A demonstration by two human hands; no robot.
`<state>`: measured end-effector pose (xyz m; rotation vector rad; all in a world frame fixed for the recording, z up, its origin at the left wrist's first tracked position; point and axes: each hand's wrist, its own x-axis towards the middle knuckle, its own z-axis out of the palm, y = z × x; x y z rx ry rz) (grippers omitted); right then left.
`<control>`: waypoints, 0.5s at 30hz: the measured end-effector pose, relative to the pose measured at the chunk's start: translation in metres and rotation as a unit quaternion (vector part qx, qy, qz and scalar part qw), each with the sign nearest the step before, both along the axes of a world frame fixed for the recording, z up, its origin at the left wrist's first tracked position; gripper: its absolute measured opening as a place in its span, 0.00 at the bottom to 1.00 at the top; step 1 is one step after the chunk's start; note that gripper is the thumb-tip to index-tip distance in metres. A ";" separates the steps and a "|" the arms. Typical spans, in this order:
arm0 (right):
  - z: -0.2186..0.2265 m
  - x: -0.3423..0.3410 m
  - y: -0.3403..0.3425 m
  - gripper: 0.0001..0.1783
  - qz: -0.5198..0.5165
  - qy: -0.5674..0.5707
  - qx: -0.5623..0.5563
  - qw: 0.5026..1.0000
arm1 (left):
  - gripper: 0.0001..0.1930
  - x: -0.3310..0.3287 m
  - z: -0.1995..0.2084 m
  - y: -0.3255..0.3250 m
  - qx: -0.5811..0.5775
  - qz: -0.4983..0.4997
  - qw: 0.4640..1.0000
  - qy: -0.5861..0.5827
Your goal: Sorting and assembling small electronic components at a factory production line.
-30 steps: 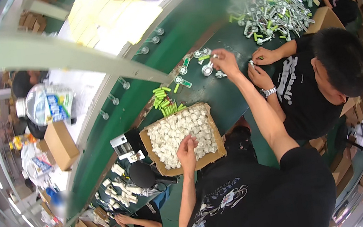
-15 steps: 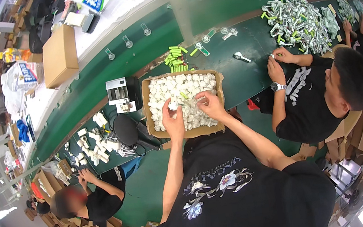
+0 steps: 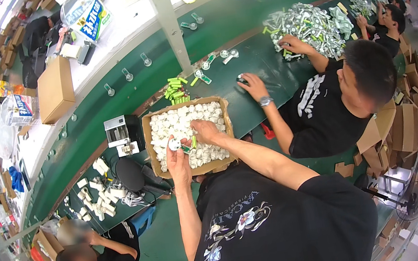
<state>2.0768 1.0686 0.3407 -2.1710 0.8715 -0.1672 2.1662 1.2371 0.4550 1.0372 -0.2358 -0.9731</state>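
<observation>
My left hand (image 3: 179,167) is closed around a small assembly (image 3: 175,145) with a white round end, a green circuit board and a bright green cell. It is held above the near side of an open cardboard box (image 3: 228,119). Many small white plastic parts (image 3: 171,120) fill that box. My right hand (image 3: 208,132) reaches in over the parts, fingers bent together and pointing left. Its fingertips are down among the white parts, and what they pinch is hidden.
Green cylindrical cells (image 3: 176,88) lie behind the box. To its left stands a silver-and-black device (image 3: 117,131), with white fittings (image 3: 101,199) nearer. On the right, a co-worker (image 3: 335,96) reaches toward a heap of small assemblies (image 3: 306,26). Another person (image 3: 104,257) sits at left.
The view has shifted, so the box appears farther left. My right hand has gone down into the white parts. My left hand now shows the assembly clearly. The co-worker's hands have moved apart.
</observation>
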 end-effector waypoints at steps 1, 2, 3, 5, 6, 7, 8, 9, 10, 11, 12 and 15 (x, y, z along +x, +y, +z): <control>0.004 -0.004 -0.002 0.22 -0.006 0.000 -0.006 1.000 | 0.29 -0.001 0.001 -0.002 -0.016 0.002 0.998 0.060; 0.008 -0.008 -0.003 0.23 -0.002 -0.011 -0.002 1.000 | 0.28 -0.002 0.002 -0.004 -0.024 0.001 0.996 0.091; 0.010 -0.012 -0.004 0.23 0.001 -0.022 0.002 1.000 | 0.28 -0.001 0.002 -0.005 -0.030 -0.005 0.995 0.091; 0.011 -0.018 -0.006 0.22 -0.006 -0.029 -0.003 1.000 | 0.27 0.001 0.001 -0.006 -0.080 -0.017 0.982 0.172; 0.012 -0.020 -0.006 0.21 0.000 -0.037 -0.015 0.999 | 0.27 -0.001 0.002 -0.008 -0.060 0.009 0.977 0.203; 0.012 -0.022 -0.006 0.20 0.006 -0.045 -0.026 0.999 | 0.27 0.000 -0.003 -0.009 -0.064 0.004 0.977 0.203; 0.012 -0.024 -0.007 0.17 -0.003 -0.048 -0.007 0.999 | 0.26 0.002 -0.005 -0.011 -0.035 -0.003 0.986 0.161; 0.011 -0.026 -0.008 0.17 -0.008 -0.049 -0.011 0.999 | 0.25 0.003 -0.002 -0.015 -0.005 -0.011 0.993 0.117; 0.010 -0.029 -0.011 0.17 0.001 -0.034 0.003 0.999 | 0.19 0.000 0.000 -0.020 0.041 0.003 0.995 0.095; 0.009 -0.031 -0.014 0.17 0.008 -0.019 0.017 1.000 | 0.19 -0.004 0.002 -0.025 0.038 -0.003 0.995 0.094; 0.012 -0.033 -0.015 0.15 -0.002 -0.032 0.016 0.999 | 0.15 -0.006 0.001 -0.025 0.047 -0.015 0.996 0.075; 0.024 -0.040 -0.018 0.16 -0.053 -0.060 0.020 0.997 | 0.10 -0.006 0.000 -0.029 0.045 -0.034 0.996 0.062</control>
